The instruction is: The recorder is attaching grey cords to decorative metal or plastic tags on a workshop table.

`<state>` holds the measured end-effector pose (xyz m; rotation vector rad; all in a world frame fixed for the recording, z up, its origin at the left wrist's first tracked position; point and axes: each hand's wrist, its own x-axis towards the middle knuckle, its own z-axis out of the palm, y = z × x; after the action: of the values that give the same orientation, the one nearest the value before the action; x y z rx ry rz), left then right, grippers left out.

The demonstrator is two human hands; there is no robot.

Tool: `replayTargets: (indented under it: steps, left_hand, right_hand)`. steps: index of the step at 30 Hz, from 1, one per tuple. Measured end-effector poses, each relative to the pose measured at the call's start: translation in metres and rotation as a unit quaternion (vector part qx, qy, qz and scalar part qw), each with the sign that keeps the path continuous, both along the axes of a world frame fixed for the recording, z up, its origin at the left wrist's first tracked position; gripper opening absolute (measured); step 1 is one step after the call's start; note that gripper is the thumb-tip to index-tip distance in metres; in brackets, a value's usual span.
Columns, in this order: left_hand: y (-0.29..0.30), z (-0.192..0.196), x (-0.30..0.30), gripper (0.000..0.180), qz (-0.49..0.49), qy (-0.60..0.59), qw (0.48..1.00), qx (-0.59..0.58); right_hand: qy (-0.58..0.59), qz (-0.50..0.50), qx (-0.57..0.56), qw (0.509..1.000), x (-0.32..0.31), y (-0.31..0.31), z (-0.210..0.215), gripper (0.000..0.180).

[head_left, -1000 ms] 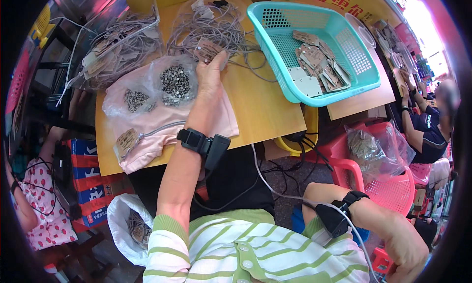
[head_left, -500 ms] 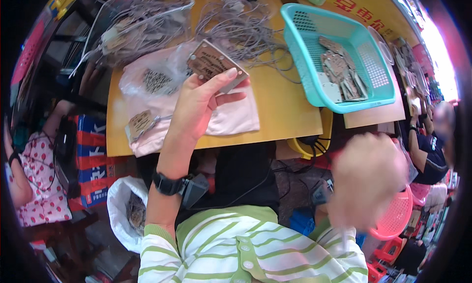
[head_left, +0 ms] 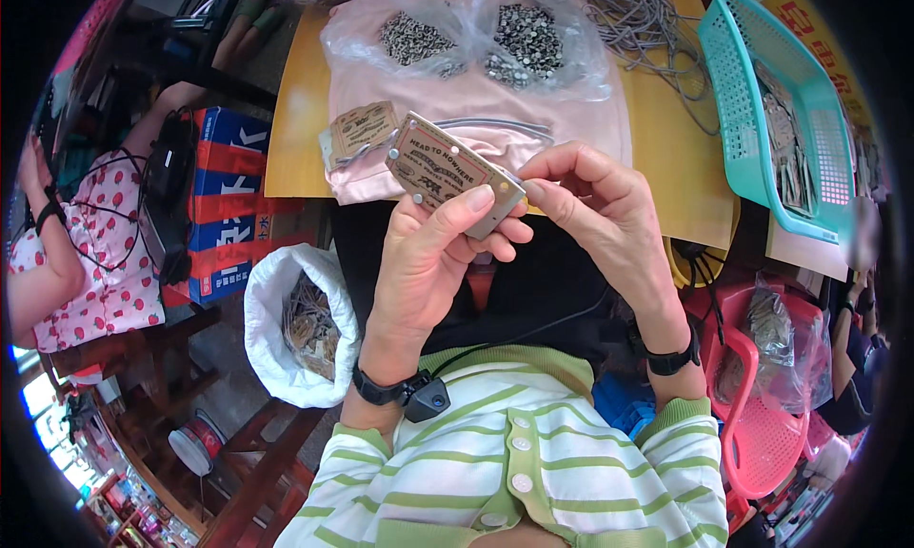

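Note:
My left hand (head_left: 428,253) grips a flat rectangular plate (head_left: 443,167) with a brown printed face, a pale metal-like edge and small round studs near its corners. Its thumb presses on the printed face, with fingers behind. At the plate's right corner my right hand (head_left: 609,219) pinches thumb and forefinger together; whatever lies between them is too small to make out. Beyond, a similar brown plate (head_left: 360,134) with a grey cord (head_left: 495,122) rests on a pink cloth (head_left: 590,124). Clear plastic bags hold small dark metal studs (head_left: 528,39) and silvery ones (head_left: 414,39).
A turquoise basket (head_left: 762,158) with several plates stands at the right of the yellow table (head_left: 685,191). Grey cords (head_left: 647,15) are heaped behind. A white sack (head_left: 262,343) is at lower left, a pink plastic chair (head_left: 752,434) at lower right. Another person sits at left.
My right hand has come in from the right to the plate's corner. My left hand has brought the plate nearer to my body, and the view has shifted left.

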<state>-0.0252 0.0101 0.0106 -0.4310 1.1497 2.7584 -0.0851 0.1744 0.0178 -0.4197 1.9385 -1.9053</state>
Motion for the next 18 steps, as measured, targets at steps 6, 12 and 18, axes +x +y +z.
replayTargets:
  steps: [6,12,18]
  left_hand:
    - [-0.001,-0.005,0.001,0.021,0.002,-0.012,1.000,0.024]
    - [-0.001,-0.005,-0.001,0.021,-0.006,-0.019,0.999,0.026]
    - [-0.002,-0.009,0.000,0.021,-0.006,-0.029,0.999,0.022]
  right_hand:
    - [0.019,0.025,-0.003,1.000,0.000,0.000,-0.008,0.009]
    - [0.002,0.023,-0.030,0.999,-0.001,0.001,-0.009,0.010]
    - [-0.005,0.023,-0.025,0.999,-0.001,0.005,-0.012,0.011]
